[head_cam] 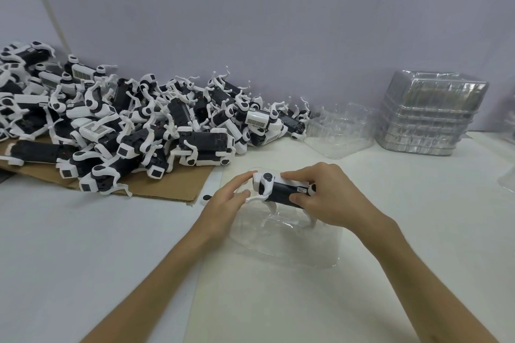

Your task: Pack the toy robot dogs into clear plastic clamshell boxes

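A black and white toy robot dog (278,191) is held over an open clear clamshell box (284,245) that lies on the white table in front of me. My right hand (326,198) grips the dog's body from above, thumb on its lower side. My left hand (225,203) holds the dog's head end with its fingertips. The dog's white legs point down into the clear tray. A big heap of the same toy dogs (125,125) lies at the left on brown cardboard (167,186).
A tall stack of empty clear clamshells (429,117) stands at the back right, with a loose clear tray (340,133) beside it. A small black and white loose part (206,198) lies by the cardboard's edge. More clear plastic (508,178) shows at the right edge.
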A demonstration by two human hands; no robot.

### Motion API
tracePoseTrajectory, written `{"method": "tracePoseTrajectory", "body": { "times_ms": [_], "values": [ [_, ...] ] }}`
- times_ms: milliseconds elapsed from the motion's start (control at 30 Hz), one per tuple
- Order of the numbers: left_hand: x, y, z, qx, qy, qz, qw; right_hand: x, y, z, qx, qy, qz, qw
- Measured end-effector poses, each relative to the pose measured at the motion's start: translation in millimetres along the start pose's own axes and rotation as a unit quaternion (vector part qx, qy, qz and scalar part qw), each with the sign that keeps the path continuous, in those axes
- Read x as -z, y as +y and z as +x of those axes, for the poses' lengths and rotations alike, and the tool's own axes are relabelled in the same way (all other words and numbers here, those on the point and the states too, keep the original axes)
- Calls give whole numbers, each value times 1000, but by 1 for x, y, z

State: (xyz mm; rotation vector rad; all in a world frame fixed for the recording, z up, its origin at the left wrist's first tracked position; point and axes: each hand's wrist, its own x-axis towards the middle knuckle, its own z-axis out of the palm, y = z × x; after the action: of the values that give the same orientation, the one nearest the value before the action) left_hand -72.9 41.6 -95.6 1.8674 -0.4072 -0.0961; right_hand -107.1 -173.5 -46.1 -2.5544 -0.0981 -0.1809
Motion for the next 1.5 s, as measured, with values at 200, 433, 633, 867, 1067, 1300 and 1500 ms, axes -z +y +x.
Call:
{"method": "tracePoseTrajectory", "body": {
  "times_ms": [200,433,633,867,1067,1300,1500],
  "values": [
    [-4,-4,-1,0,36,-37,999,0,-4,-4,-15,19,1,1000],
    [-3,-6,-1,-10,29,-38,999,3,-1,-3,-16,6,3,1000],
    [0,-6,-1,-17,26,-24,999,2,-2,-5,-11,9,-15,1000],
    [1,-5,-3,-19,29,60,998,4,1,-3,0,-13,-27,1000],
    [0,-6,-5,-24,37,66,997,7,-1,-4,9,-22,-38,999],
    [-3,-8,-4,-29,40,63,997,5,-8,-4,-1,-7,-71,997],
    [-3,-3,-4,-35,16,56,998,-10,-6,-5,3,-4,-95,995]
  ]
}}
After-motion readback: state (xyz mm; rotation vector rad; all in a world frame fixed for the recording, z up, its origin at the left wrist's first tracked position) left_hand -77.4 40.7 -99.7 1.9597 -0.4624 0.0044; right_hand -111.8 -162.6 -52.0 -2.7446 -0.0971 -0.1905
